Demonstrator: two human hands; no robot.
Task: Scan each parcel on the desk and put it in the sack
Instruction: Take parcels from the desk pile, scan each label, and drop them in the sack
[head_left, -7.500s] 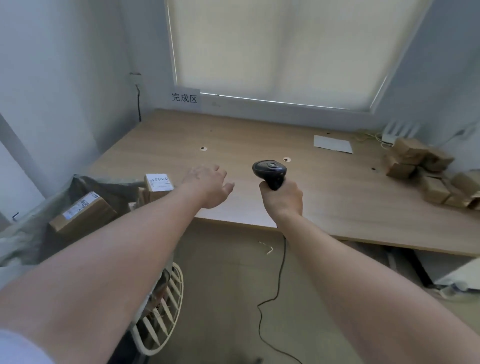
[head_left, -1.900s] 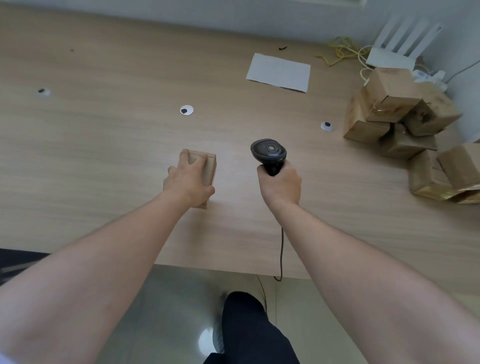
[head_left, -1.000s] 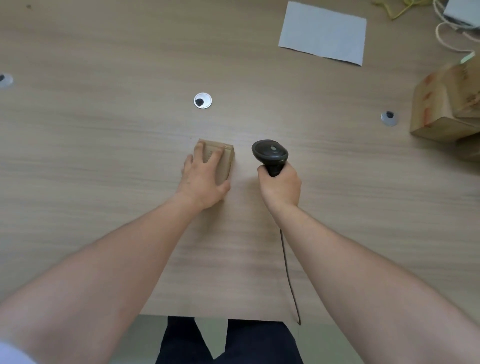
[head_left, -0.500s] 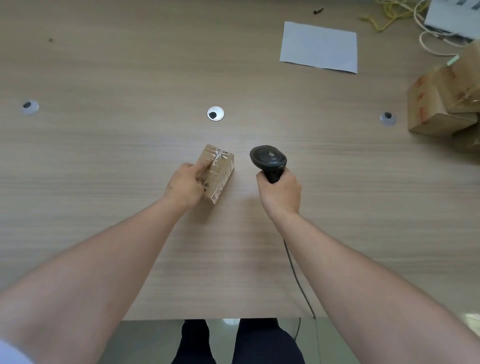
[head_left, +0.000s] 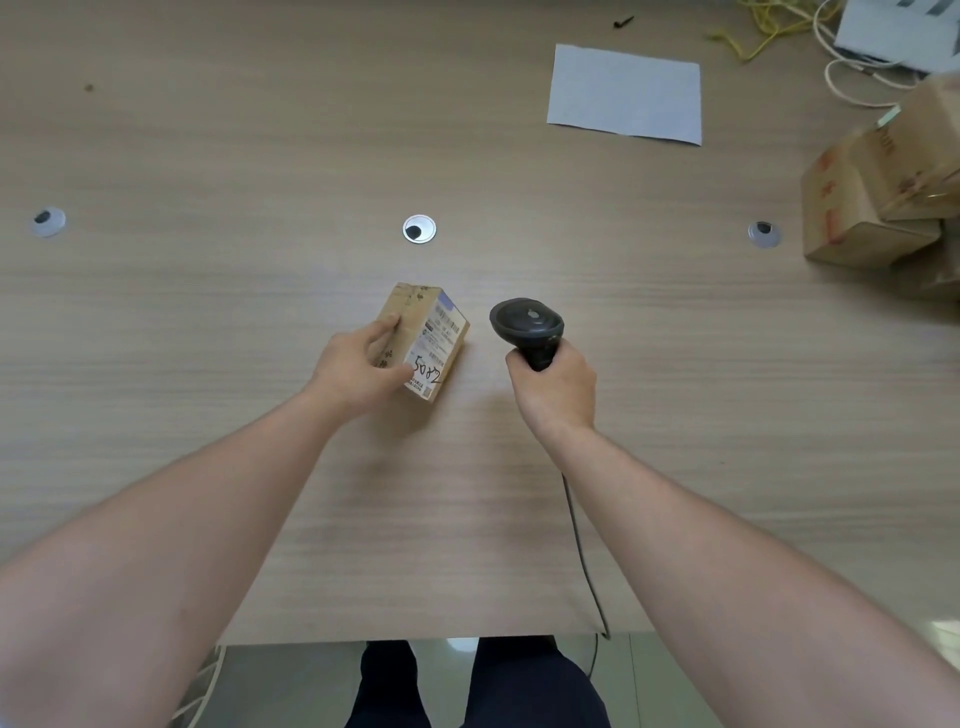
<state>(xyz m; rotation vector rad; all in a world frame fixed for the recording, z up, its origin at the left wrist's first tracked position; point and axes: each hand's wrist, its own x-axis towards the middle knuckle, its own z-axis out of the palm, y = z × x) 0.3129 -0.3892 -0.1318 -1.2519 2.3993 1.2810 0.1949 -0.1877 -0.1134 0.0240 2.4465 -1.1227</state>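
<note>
Here, parcel (head_left: 423, 340) mid-desk (head_left: 208, 322), edges distant

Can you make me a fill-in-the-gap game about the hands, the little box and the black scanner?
1. The left hand holds a small cardboard ____.
2. The right hand grips a black ____.
3. The parcel has a white label with the handwritten number ____.
4. The sheet of paper lying on the desk is ____ in colour.

Missing words: parcel; scanner; 5082; white
</note>
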